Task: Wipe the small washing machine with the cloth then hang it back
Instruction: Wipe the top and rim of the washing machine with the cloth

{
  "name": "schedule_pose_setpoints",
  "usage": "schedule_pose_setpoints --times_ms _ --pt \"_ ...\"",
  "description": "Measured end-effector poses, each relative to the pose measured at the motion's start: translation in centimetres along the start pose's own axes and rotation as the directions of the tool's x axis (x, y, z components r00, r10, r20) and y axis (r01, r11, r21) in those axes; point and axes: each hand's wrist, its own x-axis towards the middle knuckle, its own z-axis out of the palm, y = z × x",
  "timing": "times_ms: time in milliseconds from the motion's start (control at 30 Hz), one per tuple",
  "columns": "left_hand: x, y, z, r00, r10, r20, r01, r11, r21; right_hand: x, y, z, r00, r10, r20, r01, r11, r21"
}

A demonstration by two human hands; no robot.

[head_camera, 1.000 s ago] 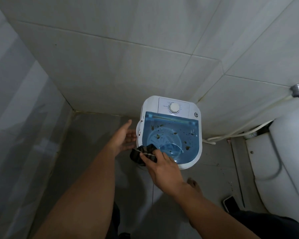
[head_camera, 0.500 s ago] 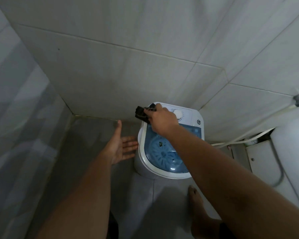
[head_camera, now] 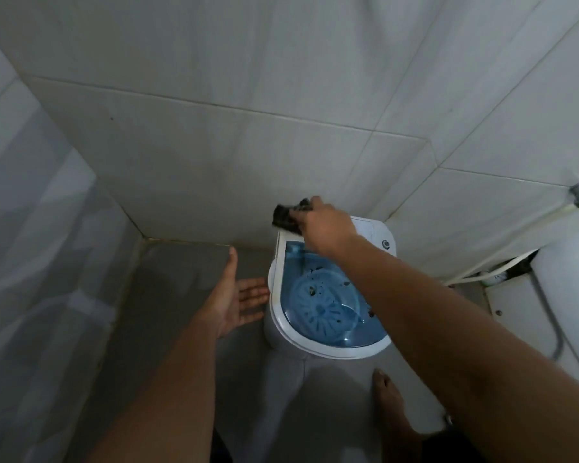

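Now, reading from the left: a pale panel wall stands at the left edge, and beside it the left hand hangs open with fingers spread apart, palm toward the small washing machine, its fingertips just beside the machine's left flank but holding nothing. A second ago that hand was closer to the front corner; it has drawn slightly off and now seems only to steady or wait. The machine sits on the floor in the tiled corner, its blue transparent lid closed, with dark specks lying on or under it. The right hand is clamped on the dark cloth, bunched up at the machine's rear-left corner, on the white control panel against the wall. A second ago the cloth was at the front-left rim, so the wipe has travelled from front to back. That suggests the top edge is partly covered, while the lid's specks and the right side remain. Further right, a hose runs along the wall, and a bare foot stands on the floor.
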Motion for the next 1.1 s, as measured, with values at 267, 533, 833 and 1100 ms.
schedule_pose_setpoints --times_ms 267,533,833,1100 --pt "0.4 -0.1 0.1 1.000 -0.001 -0.024 0.001 1.000 -0.001 -4.2 -2.8 2.9 0.949 -0.316 0.011 0.315 0.948 0.036" --pt "0.1 0.0 0.3 1.000 0.016 -0.009 -0.016 1.000 0.024 -3.6 -1.2 2.6 0.997 -0.063 -0.048 0.068 0.992 0.105" --pt "-0.2 0.0 0.5 0.999 0.028 -0.031 -0.028 0.999 0.027 -1.4 -0.6 2.4 0.996 -0.001 -0.089 0.018 0.983 0.185" --pt "0.0 -0.2 0.5 0.999 0.027 -0.029 -0.026 0.999 0.026 0.4 0.1 2.4 0.968 0.223 -0.118 -0.195 0.958 0.210"
